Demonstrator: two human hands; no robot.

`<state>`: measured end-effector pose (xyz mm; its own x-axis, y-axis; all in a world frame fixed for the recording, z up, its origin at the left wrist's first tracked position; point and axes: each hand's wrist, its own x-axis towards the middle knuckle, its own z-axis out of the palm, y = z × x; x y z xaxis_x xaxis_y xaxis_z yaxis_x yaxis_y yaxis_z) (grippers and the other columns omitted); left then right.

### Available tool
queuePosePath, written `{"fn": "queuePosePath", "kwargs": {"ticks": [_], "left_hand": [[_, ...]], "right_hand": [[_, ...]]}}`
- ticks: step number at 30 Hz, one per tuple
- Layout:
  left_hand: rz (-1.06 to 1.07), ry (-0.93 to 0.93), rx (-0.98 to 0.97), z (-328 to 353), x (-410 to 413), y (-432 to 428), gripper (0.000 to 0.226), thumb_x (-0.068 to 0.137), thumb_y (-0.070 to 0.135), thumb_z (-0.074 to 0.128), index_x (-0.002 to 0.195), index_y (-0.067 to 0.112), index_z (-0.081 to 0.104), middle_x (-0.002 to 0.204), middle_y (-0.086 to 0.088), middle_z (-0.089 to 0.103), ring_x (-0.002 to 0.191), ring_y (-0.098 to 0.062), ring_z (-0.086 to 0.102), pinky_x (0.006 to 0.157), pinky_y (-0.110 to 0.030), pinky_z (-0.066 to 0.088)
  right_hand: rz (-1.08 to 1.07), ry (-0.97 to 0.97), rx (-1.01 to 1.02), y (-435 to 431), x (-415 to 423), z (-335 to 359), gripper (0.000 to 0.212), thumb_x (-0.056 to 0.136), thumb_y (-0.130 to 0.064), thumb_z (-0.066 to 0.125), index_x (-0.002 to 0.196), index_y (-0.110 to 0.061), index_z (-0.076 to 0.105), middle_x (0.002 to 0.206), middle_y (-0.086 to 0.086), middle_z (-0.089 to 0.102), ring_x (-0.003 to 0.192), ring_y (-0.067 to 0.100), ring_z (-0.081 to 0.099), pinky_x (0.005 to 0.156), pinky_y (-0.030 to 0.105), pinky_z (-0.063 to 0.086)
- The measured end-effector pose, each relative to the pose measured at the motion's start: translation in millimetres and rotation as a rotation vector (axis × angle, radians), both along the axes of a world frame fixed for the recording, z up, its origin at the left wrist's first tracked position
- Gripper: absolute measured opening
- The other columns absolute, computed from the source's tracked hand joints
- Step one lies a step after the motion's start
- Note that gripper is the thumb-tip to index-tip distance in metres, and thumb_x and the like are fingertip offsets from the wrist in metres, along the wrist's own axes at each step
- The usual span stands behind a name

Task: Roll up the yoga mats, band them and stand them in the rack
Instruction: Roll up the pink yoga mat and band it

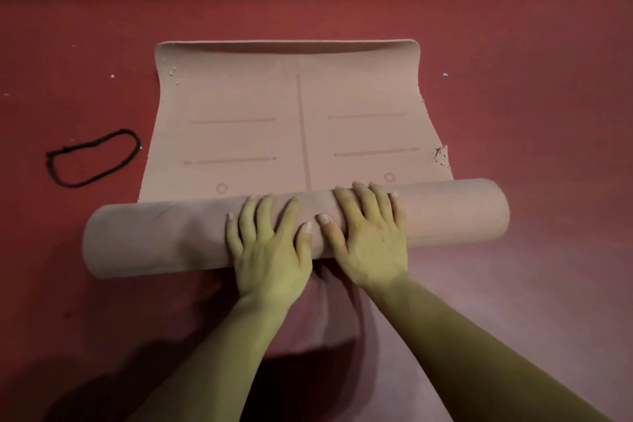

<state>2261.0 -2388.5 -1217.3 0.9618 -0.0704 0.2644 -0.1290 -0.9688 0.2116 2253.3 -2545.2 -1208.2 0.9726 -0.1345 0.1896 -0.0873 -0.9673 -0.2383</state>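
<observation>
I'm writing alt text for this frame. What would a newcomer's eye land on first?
The two bare hands, left hand and right hand, pressed side by side with spread fingers on the middle of the rolled part of a dusty pink yoga mat, whose flat remainder stretches away over the red floor. Next, a black looped band lying on the floor left of the mat, untouched.

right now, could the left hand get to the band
Probably yes. The band lies on the floor left of the mat, with nothing between it and the left hand. That hand presses the roll, though, so lifting it leaves only the right hand there.
</observation>
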Motion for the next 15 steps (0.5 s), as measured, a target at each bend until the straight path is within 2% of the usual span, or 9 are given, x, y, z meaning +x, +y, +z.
{"fn": "queuePosePath", "kwargs": {"ticks": [8,11,15], "left_hand": [[0.012,0.001,0.039,5,28,-5,0.046,0.096,0.046,0.039,0.126,0.024,0.066,0.134,-0.007,0.060,0.130,-0.035,0.049,0.114,-0.057,0.026],[0.027,-0.002,-0.008,6,24,-6,0.048,0.095,0.047,0.039,0.132,0.024,0.061,0.140,-0.010,0.055,0.133,-0.033,0.045,0.113,-0.058,0.024],[0.018,0.009,-0.033,0,18,-12,0.048,0.095,0.044,0.040,0.134,0.026,0.061,0.145,-0.009,0.052,0.141,-0.032,0.039,0.119,-0.056,0.017]], "right_hand": [[-0.038,0.012,0.095,7,-2,-7,0.057,0.101,-0.059,0.031,0.145,-0.028,0.049,0.155,0.011,0.040,0.150,0.032,0.026,0.122,0.047,0.000],[-0.033,0.026,0.095,5,7,-6,0.055,0.102,-0.058,0.029,0.144,-0.029,0.049,0.153,0.009,0.042,0.149,0.031,0.026,0.122,0.048,0.002],[-0.037,-0.006,0.085,4,21,-3,0.052,0.101,-0.056,0.034,0.138,-0.026,0.055,0.148,0.010,0.048,0.144,0.032,0.034,0.122,0.051,0.011]]}}
